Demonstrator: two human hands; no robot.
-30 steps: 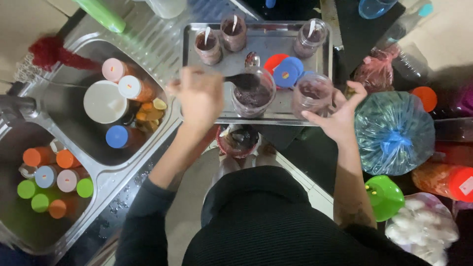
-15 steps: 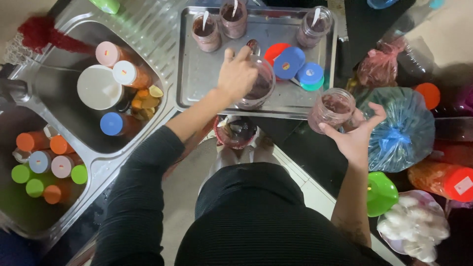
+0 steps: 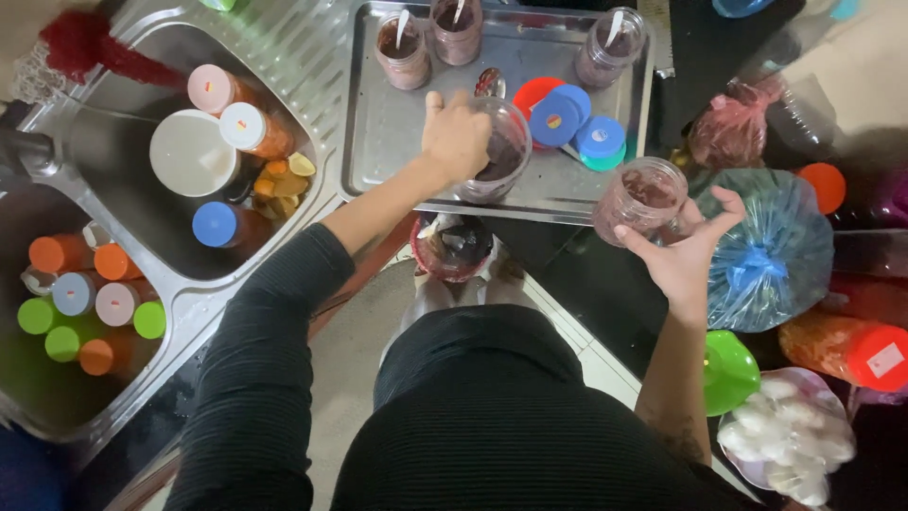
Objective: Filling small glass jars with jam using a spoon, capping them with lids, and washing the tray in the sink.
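My left hand (image 3: pixel 456 135) grips a clear jar (image 3: pixel 501 161) of dark reddish paste that stands on the metal tray (image 3: pixel 388 142) near its front edge. A spoon (image 3: pixel 489 83) lies just behind that jar. My right hand (image 3: pixel 683 254) holds a second clear jar (image 3: pixel 644 197) of the same paste off the tray's front right corner, fingers cupped around its lower side. Below the tray's edge, close to my body, sits a round container (image 3: pixel 452 248) of dark paste.
Three jars with spoons (image 3: pixel 402 49) (image 3: pixel 455 28) (image 3: pixel 610 45) stand at the tray's back. Red, blue and teal lids (image 3: pixel 558 115) lie on it. The sink (image 3: pixel 132 132) at left holds capped bottles. A blue bag (image 3: pixel 757 251), green lid (image 3: pixel 728 371) and bag of white pieces (image 3: pixel 785 435) crowd the right.
My left hand moved up and right onto the jar on the tray. My right hand carried its jar off the tray toward the right.
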